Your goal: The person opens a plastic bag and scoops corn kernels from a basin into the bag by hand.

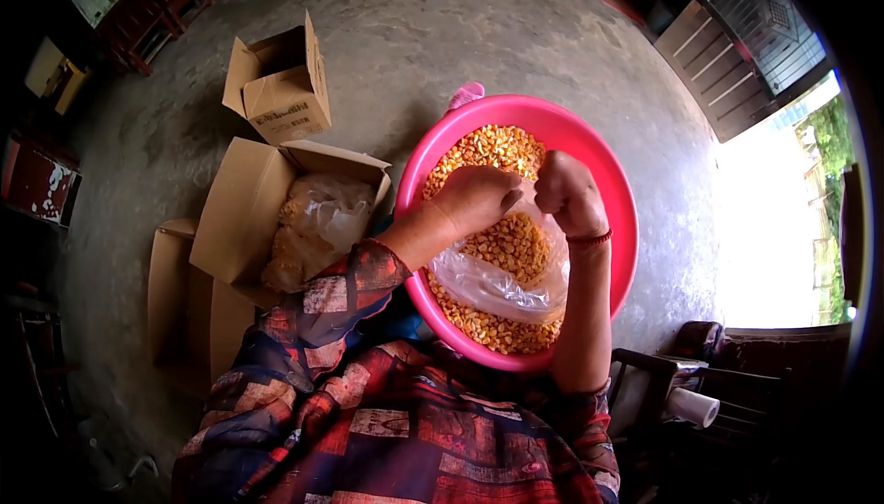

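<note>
A pink basin (622, 219) of yellow corn kernels (493, 147) is in front of me. Inside it, on the kernels, sits a clear plastic bag (488, 283) that holds more kernels; its mouth gapes towards me. My left hand (479, 198) reaches over the bag from the left, its fingers curled closed at the bag's upper edge. On the other side my right hand (571, 193), with a red bracelet at the wrist, is a fist on the bag's upper right edge. Both hands partly hide the plastic they pinch.
Left of the basin stands an open cardboard box (241, 214) with a filled plastic bag (327, 214) inside. Another open box (287, 99) is behind it, and a third (180, 301) nearer. A dark chair with a white roll (692, 407) is at right, near a bright doorway.
</note>
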Demonstrator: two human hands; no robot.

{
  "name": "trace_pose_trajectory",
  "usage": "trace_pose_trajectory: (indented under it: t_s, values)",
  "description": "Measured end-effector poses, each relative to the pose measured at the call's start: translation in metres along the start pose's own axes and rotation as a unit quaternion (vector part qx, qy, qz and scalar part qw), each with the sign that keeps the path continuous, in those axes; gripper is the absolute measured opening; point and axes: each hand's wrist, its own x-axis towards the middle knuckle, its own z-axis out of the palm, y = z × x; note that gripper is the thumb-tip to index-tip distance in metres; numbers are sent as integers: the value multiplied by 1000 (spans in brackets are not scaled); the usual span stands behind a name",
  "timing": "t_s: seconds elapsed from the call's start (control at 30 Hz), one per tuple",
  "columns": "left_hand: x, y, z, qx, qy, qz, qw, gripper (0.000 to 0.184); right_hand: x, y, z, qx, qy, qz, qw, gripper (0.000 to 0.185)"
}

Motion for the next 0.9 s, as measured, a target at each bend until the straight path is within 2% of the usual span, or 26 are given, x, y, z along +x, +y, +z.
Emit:
trace_pose_trajectory:
  t_s: [0.07, 0.1, 0.2, 0.23, 0.3, 0.33, 0.4, 0.47, 0.53, 0.67, 0.73, 0.77, 0.83, 0.9]
  values:
    - [-1, 3, -4, -3, 5, 18, 1000, 19, 0, -3, -5, 30, 106, -12, 994, 32]
    - [0, 5, -7, -19, -26, 14, 999, 19, 0, -4, -9, 22, 154, -12, 988, 31]
    - [0, 5, -7, -38, -63, 32, 997, 19, 1, 8, -41, -161, 287, -12, 944, 22]
    - [1, 5, -6, -40, -67, 54, 995, 19, 2, 18, -56, -162, 289, -11, 944, 22]
    - [0, 3, -4, -50, -65, 68, 994, 20, 6, 35, -75, -379, 312, -118, 863, 14]
    - [0, 3, -3, -58, -63, 81, 993, 20, 6, 38, -78, -379, 312, -118, 863, 14]
    - [-1, 3, -3, -64, -61, 80, 993, 20, 7, 44, -77, -485, 302, -81, 817, 15]
    - [-1, 3, -3, -71, -59, 79, 993, 20, 11, 52, -69, -625, 277, -102, 723, 23]
    - [-1, 5, -5, -41, -74, 68, 994, 20, 12, 62, -66, -613, 231, -103, 748, 26]
    - [-2, 3, -3, -51, -69, 68, 994, 20, 8, 48, -60, -625, 172, -81, 757, 28]
    - [-2, 3, -2, -63, -62, 68, 994, 21, 6, 42, -51, -604, 177, 8, 777, 26]
    - [-2, 4, -1, -64, -63, 69, 994, 21, 6, 43, -54, -604, 179, 9, 776, 26]
    - [-2, 4, -3, -47, -75, 60, 994, 21, 8, 49, -60, -632, 202, -52, 746, 22]
    - [-2, 4, -3, -48, -72, 59, 994, 21, 8, 52, -65, -594, 238, -72, 765, 19]
